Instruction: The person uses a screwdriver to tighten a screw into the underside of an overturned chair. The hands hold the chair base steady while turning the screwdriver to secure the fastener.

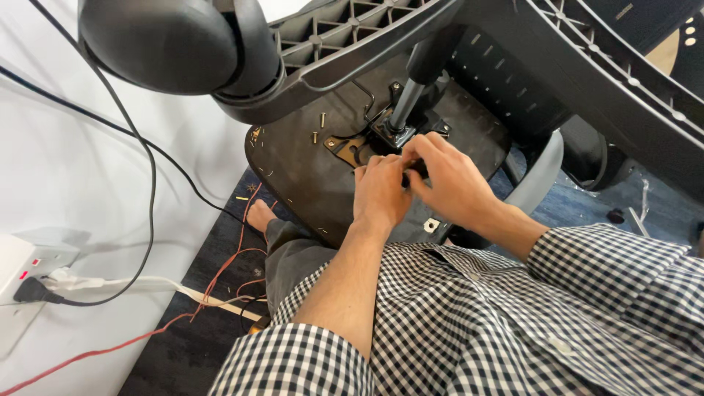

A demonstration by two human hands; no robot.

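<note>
A: What do the two hands work on?

B: An overturned office chair. The seat underside [308, 165], a dark board, faces up. The left hand [379, 194] and the right hand [452, 178] meet just below the gas-lift column [409, 99], where it enters the black mounting plate [396, 134].

A: What is the state of each grip?

B: The right grip is clenched around a small dark part, mostly hidden by the fingers, so its kind cannot be told. The left hand curls against the same spot, fingertips touching the right hand; whether it holds anything cannot be told.

A: What lies around the grip?

B: To the left of the grip sits a brass-coloured bracket [345, 149]; further left and up, two loose screws [320, 126] rest on the board. Below the right grip, near the wrist, lies a small white square fitting [431, 224]. Above the hands hang a padded armrest [165, 40] and the ribbed chair frame [352, 33]. Well to the left, orange wires [235, 253] trail over the dark carpet [183, 352] towards a white power strip [33, 268].

A: What could go wrong from here?

B: In my judgement, the screws could roll off the sloping board if the hands jolt it. The hidden part could slip, since both grips crowd one point. The frame overhead, if poorly propped, could drop onto the hands.
</note>
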